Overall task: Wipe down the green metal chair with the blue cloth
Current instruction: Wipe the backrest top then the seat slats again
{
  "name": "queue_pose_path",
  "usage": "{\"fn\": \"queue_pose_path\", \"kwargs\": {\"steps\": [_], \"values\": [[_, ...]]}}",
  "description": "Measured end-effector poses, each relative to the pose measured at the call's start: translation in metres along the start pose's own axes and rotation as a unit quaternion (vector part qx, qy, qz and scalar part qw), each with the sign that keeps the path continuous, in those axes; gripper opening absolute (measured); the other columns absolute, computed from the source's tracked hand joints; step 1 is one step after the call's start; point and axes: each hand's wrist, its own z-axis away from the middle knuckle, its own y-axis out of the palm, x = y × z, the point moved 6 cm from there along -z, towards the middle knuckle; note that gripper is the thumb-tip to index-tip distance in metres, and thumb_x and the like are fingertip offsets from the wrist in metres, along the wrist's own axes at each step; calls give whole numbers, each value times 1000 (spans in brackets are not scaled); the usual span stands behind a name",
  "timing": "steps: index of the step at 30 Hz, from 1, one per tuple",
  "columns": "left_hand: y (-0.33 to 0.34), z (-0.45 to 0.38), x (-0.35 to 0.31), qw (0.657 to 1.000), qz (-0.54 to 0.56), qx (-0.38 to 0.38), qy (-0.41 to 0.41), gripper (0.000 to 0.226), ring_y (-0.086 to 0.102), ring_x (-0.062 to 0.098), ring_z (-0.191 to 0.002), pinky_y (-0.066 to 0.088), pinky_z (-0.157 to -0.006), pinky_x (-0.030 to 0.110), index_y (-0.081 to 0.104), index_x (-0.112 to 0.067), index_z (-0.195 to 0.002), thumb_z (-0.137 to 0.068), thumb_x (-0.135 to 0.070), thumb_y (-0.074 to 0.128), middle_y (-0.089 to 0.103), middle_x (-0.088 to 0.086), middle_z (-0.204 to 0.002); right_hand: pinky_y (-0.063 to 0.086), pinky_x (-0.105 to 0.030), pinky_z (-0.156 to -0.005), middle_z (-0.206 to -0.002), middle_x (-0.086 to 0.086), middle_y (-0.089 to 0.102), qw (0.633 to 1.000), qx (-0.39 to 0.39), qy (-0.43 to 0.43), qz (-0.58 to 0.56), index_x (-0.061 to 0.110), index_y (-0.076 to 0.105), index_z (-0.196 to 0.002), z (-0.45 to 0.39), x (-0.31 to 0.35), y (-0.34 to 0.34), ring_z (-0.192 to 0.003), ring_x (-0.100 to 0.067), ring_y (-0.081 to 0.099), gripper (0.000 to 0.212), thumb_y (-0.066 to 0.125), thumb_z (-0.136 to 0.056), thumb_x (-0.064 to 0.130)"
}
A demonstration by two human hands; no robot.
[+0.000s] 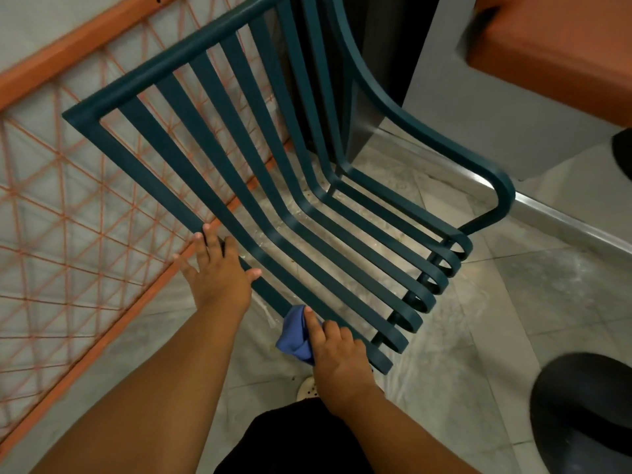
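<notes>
The green metal chair (pixel 239 159) fills the middle of the head view, with several long slats that bend from back to seat and curl at the front edge. My left hand (pixel 215 271) rests on the nearest side rail where back meets seat, fingers spread over it. My right hand (pixel 337 360) presses the bunched blue cloth (pixel 294 333) against the nearest seat slat, close to its front end. The cloth is partly hidden under my fingers.
An orange railing with orange netting (pixel 68 217) runs close along the chair's left side. A grey wall and an orange ledge (pixel 554 53) stand at the upper right. A dark rounded object (pixel 581 415) sits at the lower right on the pale tiled floor (pixel 513 285).
</notes>
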Motion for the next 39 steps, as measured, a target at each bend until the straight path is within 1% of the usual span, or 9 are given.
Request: {"fn": "queue_pose_path", "kwargs": {"steps": [3, 7, 14, 17, 21, 27, 32, 36, 39], "values": [[1, 17, -14, 1000, 12, -21, 6, 80, -14, 33, -145, 1, -113, 63, 4, -21, -153, -92, -58, 40, -16, 11, -159, 41, -43, -97, -138, -7, 41, 999, -43, -12, -15, 28, -13, -150, 23, -17, 11, -120, -26, 46, 91, 57, -92, 29], [20, 63, -61, 995, 57, 15, 84, 69, -3, 31, -147, 2, -112, 64, 25, -33, -147, -88, -61, 45, 3, 4, -161, 53, -33, -68, -116, -3, 62, 986, -164, -17, -33, 31, 28, -149, 55, -39, 25, -88, -19, 63, 102, 84, -63, 31], [50, 119, -114, 964, 116, 136, 195, 33, -13, 27, -146, -2, -114, 60, 64, -41, -112, -90, -57, 46, 25, -6, -156, 44, -23, -97, -125, 14, 55, 900, -207, -24, -383, 44, 42, -136, 72, -74, 50, -114, -4, 52, 70, 64, -84, 2], [53, 121, -110, 955, 123, 156, 218, 35, -20, 28, -144, -6, -113, 59, 65, -39, -111, -85, -60, 53, 21, -2, -158, 42, -10, -92, -121, 23, 57, 848, -139, 11, -511, 43, 49, -124, 76, -89, 53, -110, 10, 54, 66, 69, -81, -3], [55, 124, -108, 954, 94, 146, 243, 38, -20, 30, -144, -6, -113, 61, 61, -42, -117, -83, -59, 57, 19, -3, -158, 46, -16, -62, -83, -1, 66, 751, 11, 105, -652, 19, 68, -104, 74, -98, 59, -73, -15, 56, 27, 60, -78, 14], [51, 124, -110, 963, 78, 111, 234, 35, -12, 28, -146, -6, -115, 56, 61, -43, -116, -83, -56, 59, 27, -6, -156, 45, -22, -94, -114, 15, 61, 823, -149, 9, -548, 27, 58, -128, 77, -69, 49, -109, -7, 57, 46, 40, -91, 49], [50, 125, -110, 962, 92, 110, 231, 37, -10, 26, -146, -6, -114, 52, 62, -41, -114, -81, -58, 61, 33, -7, -153, 47, -25, -66, -89, -11, 65, 721, -67, 242, -646, 20, 61, -96, 84, -102, 100, -73, -15, 57, 37, 37, -96, 48], [51, 125, -110, 964, 96, 107, 225, 35, -9, 25, -147, -8, -114, 51, 63, -41, -112, -81, -57, 61, 34, -8, -152, 53, -45, -82, -98, -14, 66, 675, 28, 340, -654, 9, 61, -115, 66, -123, 121, -86, -28, 62, 46, 41, -96, 45], [51, 125, -111, 963, 107, 100, 227, 33, -9, 25, -147, -8, -114, 51, 64, -40, -111, -82, -55, 61, 35, -8, -151, 44, -35, -55, -59, -10, 55, 651, 63, 345, -673, 6, 58, -102, 64, -124, 115, -51, -21, 51, 35, 37, -101, 34]]}}
